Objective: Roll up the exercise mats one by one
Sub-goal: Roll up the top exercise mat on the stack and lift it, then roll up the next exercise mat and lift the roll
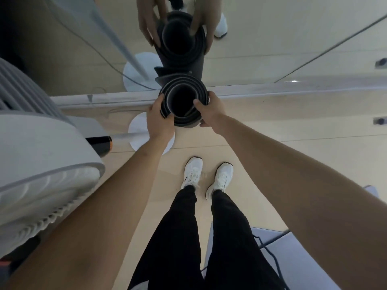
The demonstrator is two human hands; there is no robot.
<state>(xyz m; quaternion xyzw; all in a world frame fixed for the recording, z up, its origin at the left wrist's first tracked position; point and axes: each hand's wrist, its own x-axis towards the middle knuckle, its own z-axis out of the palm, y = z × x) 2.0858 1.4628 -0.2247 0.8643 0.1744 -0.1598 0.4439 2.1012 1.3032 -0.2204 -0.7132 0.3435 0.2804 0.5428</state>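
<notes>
Facing a wall mirror over pale floor, left grip and right grip clamp rolled mat.

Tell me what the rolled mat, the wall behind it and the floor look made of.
Rolled mat: dark foam or rubber, matte; thick layers coil at its end, with a paler line between them.
Wall: mirror glass, glossy; it reflects the mat and floor.
Floor: pale wood or laminate, likely; faint plank seams show.
</notes>
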